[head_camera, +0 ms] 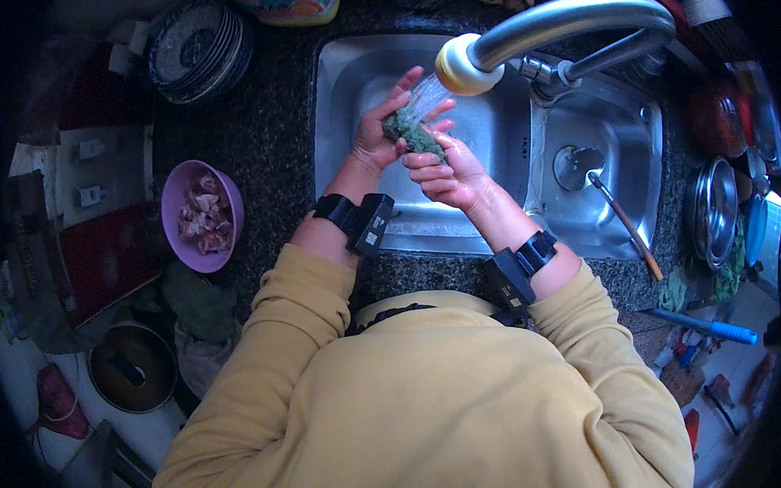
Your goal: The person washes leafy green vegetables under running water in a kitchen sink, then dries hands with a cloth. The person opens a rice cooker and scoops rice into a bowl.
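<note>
Over the larger basin of a stainless steel double sink (360,57), my left hand (378,127) and my right hand (452,171) both hold a wet green scouring pad (411,127). The left palm lies under the pad's far end with the fingers spread and the thumb pressed on it. My right fingers curl around its nearer end. Water falls onto the pad from the cream-coloured spray head (465,64) of a curved metal faucet (574,18).
Left of the sink, a pink bowl (234,209) holds raw meat pieces, with stacked plates (199,48) behind it. A wooden-handled utensil (626,226) leans across the smaller basin. Metal bowls (717,211) stand at the right, near a blue handle (704,325).
</note>
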Action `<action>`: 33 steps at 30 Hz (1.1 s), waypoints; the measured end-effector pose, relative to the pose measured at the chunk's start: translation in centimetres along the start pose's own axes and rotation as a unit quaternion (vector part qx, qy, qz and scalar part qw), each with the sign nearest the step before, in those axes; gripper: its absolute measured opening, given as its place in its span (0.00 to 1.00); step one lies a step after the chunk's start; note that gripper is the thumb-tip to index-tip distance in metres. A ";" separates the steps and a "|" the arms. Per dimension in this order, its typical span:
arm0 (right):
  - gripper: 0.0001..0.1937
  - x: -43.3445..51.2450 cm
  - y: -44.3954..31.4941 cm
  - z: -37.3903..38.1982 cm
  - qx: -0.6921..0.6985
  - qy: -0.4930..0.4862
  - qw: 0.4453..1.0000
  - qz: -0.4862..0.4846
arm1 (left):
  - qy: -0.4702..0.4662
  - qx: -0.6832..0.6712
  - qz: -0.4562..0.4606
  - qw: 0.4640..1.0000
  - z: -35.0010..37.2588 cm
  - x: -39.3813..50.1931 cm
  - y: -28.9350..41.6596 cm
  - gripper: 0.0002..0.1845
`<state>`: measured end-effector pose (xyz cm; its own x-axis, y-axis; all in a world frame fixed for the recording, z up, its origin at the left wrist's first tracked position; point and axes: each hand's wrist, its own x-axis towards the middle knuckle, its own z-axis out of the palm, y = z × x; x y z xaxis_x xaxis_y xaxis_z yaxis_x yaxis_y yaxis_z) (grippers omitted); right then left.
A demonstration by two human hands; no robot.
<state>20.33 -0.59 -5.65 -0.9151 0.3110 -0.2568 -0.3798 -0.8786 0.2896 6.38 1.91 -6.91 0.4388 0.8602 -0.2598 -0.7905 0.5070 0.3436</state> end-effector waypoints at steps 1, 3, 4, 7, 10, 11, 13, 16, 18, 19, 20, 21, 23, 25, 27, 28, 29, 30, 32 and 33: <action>0.16 0.1 0.0 0.1 -0.024 0.009 1.000 -0.018 | 0.017 0.038 0.017 0.999 0.0 0.0 0.4 0.21; 0.14 0.4 0.0 0.3 -0.083 0.016 0.996 -0.041 | 0.028 0.034 0.038 0.998 -0.4 0.2 0.9 0.20; 0.13 0.6 0.0 0.4 -0.114 0.039 0.991 -0.054 | 0.021 -0.008 0.041 0.999 -0.7 0.4 1.1 0.19; 0.13 1.2 0.2 0.5 -0.343 0.135 0.928 -0.052 | 0.070 -0.014 0.019 0.997 -1.6 0.5 1.6 0.16; 0.17 2.1 0.7 0.0 -0.648 0.220 0.724 -0.081 | 0.108 0.068 -0.033 0.991 -1.8 0.2 2.2 0.15; 0.18 2.4 1.0 -0.2 -0.752 0.186 0.612 -0.160 | 0.118 0.100 -0.043 0.987 -1.8 0.0 2.2 0.15; 0.19 2.8 1.4 -0.8 -0.885 0.141 0.372 -0.240 | 0.158 0.161 -0.085 0.971 -1.8 -0.3 2.1 0.15; 0.21 2.8 1.8 -1.5 -0.940 0.184 0.279 -0.066 | 0.244 0.213 -0.093 0.941 -2.0 -0.9 1.2 0.14; 0.22 2.5 2.2 -1.7 -0.959 0.171 0.220 -0.052 | 0.297 0.231 -0.091 0.922 -2.4 -1.2 0.3 0.13; 0.22 2.5 2.4 -1.8 -0.966 0.160 0.202 -0.031 | 0.319 0.237 -0.093 0.913 -2.8 -1.4 -0.1 0.12; 0.21 2.3 2.6 -1.9 -0.972 0.151 0.180 -0.006 | 0.340 0.245 -0.093 0.903 -3.1 -1.7 -0.5 0.12; 0.21 2.3 2.9 -2.0 -0.978 0.136 0.159 -0.009 | 0.357 0.249 -0.096 0.895 -3.4 -2.0 -0.9 0.11; 0.25 2.2 3.7 -2.2 -0.976 0.135 0.163 -0.061 | 0.382 0.265 -0.092 0.881 -4.0 -2.4 -1.4 0.11; 0.25 2.1 4.4 -2.5 -0.970 0.148 0.177 -0.083 | 0.377 0.257 -0.082 0.886 -4.2 -2.8 -1.5 0.11; 0.21 1.9 4.8 -2.7 -0.960 0.188 0.198 -0.056 | 0.339 0.246 -0.068 0.906 -3.9 -3.4 -1.2 0.13; 0.22 1.7 5.0 -2.7 -0.944 0.215 0.241 -0.066 | 0.305 0.235 -0.061 0.921 -3.6 -3.9 -0.8 0.16; 0.22 1.4 5.0 -2.8 -0.925 0.225 0.292 -0.095 | 0.291 0.221 -0.061 0.929 -3.2 -4.3 -0.4 0.19; 0.23 0.9 5.0 -2.8 -0.901 0.232 0.340 -0.138 | 0.295 0.215 -0.057 0.929 -2.7 -5.0 -0.2 0.23; 0.23 -0.2 5.0 -2.6 -0.858 0.263 0.397 -0.190 | 0.333 0.191 -0.055 0.922 -1.8 -6.9 -0.1 0.30; 0.23 -0.7 5.0 -2.4 -0.864 0.295 0.367 -0.181 | 0.335 0.195 -0.094 0.917 -1.3 -7.8 -0.4 0.32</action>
<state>19.42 -6.10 -6.21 -0.4650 0.8356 -0.2924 0.6565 0.1039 -0.7471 2.74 -5.06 -6.24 0.0872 0.5947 -0.7992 -0.4572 0.7367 0.4982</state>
